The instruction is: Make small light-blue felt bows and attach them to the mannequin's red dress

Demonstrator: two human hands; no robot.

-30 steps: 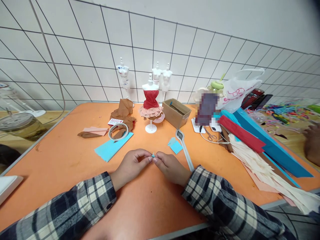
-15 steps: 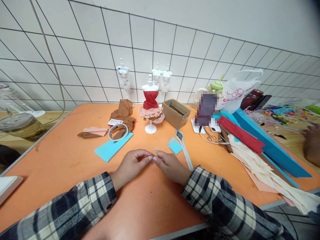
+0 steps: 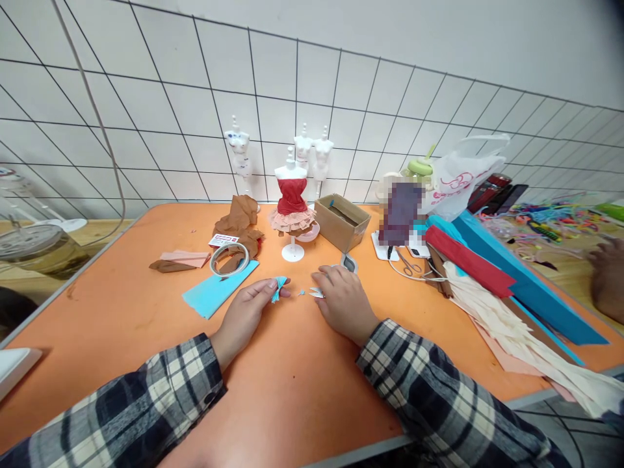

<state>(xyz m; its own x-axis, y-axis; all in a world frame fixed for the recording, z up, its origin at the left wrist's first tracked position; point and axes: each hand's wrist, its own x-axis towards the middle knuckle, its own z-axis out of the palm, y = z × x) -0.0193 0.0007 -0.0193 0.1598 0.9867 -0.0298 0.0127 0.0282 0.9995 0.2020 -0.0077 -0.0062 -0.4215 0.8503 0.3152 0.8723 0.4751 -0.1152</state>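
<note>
My left hand [image 3: 249,307] pinches a small piece of pleated light-blue crepe paper [image 3: 277,290] between thumb and fingers above the table. My right hand [image 3: 341,300] is closed over silvery thread snips [image 3: 316,293]; their two pointed tips stick out toward the left, and the grey rounded end shows behind the fingers. The palm hides their middle. A tiny blue scrap [image 3: 302,292] lies between my hands. Behind them stands a small white dress form [image 3: 293,172] in a red top and tiered pink and brown skirt.
Left of centre are a tape roll [image 3: 229,260], a blue paper strip [image 3: 214,294] and crumpled brown paper [image 3: 238,218]. A cardboard box [image 3: 342,224] stands behind my right hand. Scissors [image 3: 408,263] and coloured paper strips [image 3: 470,263] lie right. Another person's hand [image 3: 607,279] is at the far right.
My hands have parted from a pinch together. The left now holds blue crepe paper; the blue piece on the table is no longer seen. My right hand has taken hold of the snips.
</note>
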